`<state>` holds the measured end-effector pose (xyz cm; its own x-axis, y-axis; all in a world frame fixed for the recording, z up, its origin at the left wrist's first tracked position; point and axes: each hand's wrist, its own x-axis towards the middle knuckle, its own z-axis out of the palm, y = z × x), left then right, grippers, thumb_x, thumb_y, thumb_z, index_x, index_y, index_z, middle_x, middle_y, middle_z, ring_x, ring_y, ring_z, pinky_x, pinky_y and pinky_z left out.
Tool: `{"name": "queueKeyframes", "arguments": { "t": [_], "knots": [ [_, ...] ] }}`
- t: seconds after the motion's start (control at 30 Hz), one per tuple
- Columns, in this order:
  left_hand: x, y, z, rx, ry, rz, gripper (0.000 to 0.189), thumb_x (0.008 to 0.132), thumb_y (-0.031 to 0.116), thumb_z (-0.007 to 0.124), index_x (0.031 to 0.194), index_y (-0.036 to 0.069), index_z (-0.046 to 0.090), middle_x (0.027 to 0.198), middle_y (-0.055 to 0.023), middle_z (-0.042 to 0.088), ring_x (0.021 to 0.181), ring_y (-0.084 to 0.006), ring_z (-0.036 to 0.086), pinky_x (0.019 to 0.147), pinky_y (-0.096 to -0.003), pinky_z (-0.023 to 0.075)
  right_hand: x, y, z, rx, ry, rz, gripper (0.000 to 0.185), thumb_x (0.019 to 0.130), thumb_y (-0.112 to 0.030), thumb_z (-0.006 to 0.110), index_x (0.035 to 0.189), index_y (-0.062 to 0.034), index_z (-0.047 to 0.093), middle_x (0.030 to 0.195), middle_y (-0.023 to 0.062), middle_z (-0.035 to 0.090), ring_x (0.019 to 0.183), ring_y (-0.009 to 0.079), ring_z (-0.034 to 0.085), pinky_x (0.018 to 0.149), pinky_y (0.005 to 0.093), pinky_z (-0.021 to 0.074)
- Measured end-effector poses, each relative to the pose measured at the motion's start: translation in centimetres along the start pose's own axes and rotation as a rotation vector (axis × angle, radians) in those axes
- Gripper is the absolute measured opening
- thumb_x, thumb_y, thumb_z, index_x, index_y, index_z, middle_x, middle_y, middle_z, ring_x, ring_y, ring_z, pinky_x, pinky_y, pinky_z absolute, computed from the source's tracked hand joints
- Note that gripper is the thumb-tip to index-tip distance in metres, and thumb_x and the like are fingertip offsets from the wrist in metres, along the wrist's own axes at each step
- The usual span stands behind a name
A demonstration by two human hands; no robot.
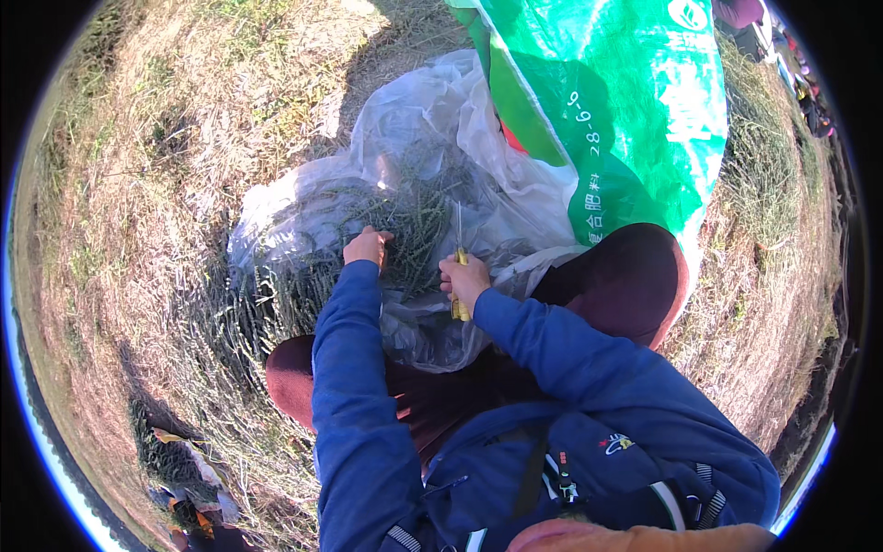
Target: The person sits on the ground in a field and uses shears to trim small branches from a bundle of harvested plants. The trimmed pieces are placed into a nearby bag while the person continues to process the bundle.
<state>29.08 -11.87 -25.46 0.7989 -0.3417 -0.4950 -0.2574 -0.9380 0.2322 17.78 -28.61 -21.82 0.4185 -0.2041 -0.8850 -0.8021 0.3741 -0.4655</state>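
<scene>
My right hand (466,279) is closed round the yellow handle of a knife (460,257). Its thin metal blade points away from me, over a crumpled clear plastic sheet (421,103). On that plastic lies a heap of green leafy sprigs (414,224). At the near left edge of the heap, my left hand (365,247) has its fingers curled in on some sprigs; the fingertips are partly hidden. The knife blade is apart from my left hand, to its right.
A green woven sack (641,124) with printed writing stands against my right knee (621,276). Cut plants (241,359) lie beside my left knee (293,379). Dry grass (172,138) surrounds me. Other people (752,24) are at the far right, and a bundle of plants (172,455) lies lower left.
</scene>
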Motion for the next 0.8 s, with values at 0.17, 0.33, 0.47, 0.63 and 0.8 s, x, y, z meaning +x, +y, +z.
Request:
{"name": "queueKeyframes", "arguments": {
  "t": [0.17,0.33,0.47,0.63,0.8],
  "knots": [
    [1.1,0.1,1.8,0.071,-0.027,-0.013,0.021,0.076,0.013,0.058,0.093,0.024,0.066,0.100,-0.0088,0.055,0.092,-0.0307,0.060,0.075,-0.0418,0.0491,-0.9,0.0,0.1,-0.012,-0.050,0.006,0.025,0.082,-0.020,0.061,0.103,-0.0103,0.051,0.078,0.0013,0.055,0.061,0.0113,0.054,0.053,0.0273,0.0435],
    [0.8,-0.1,0.2,-0.006,-0.040,0.021,0.012,0.075,0.018,0.063,0.085,0.019,0.068,0.095,-0.0062,0.057,0.091,-0.0274,0.059,0.071,-0.0401,0.0492,-2.1,0.5,0.7,-0.015,-0.119,-0.006,0.024,0.082,-0.019,0.062,0.101,-0.0089,0.051,0.077,0.0016,0.056,0.061,0.0109,0.054,0.051,0.0261,0.0435],
    [0.3,-0.3,-1.9,-0.333,-0.111,-0.062,0.011,0.074,0.020,0.070,0.083,0.016,0.073,0.072,-0.0071,0.068,0.065,-0.0244,0.064,0.057,-0.0362,0.0485,-4.0,3.3,1.2,-0.069,-0.219,-0.049,0.030,0.076,-0.019,0.064,0.097,-0.0019,0.054,0.072,0.0055,0.057,0.056,0.0136,0.055,0.052,0.0270,0.0458],
    [-1.6,0.2,-3.1,-0.785,-0.273,-0.224,0.019,0.082,0.015,0.064,0.090,-0.001,0.067,0.073,-0.0066,0.066,0.059,-0.0110,0.060,0.052,-0.0221,0.0454,-4.8,6.3,0.5,-0.331,-0.228,-0.176,0.028,0.074,-0.022,0.065,0.091,-0.0028,0.055,0.068,0.0063,0.058,0.053,0.0150,0.056,0.049,0.0295,0.0452],
    [-2.4,-0.3,-3.0,-0.880,-0.355,-0.075,0.018,0.086,0.008,0.055,0.094,-0.004,0.065,0.083,-0.0096,0.067,0.070,-0.0178,0.064,0.060,-0.0290,0.0514,-3.6,6.1,0.2,-0.335,-0.353,-0.152,0.025,0.079,-0.022,0.064,0.095,-0.0057,0.053,0.072,0.0030,0.057,0.051,0.0103,0.054,0.044,0.0262,0.0442]
  ]
}}
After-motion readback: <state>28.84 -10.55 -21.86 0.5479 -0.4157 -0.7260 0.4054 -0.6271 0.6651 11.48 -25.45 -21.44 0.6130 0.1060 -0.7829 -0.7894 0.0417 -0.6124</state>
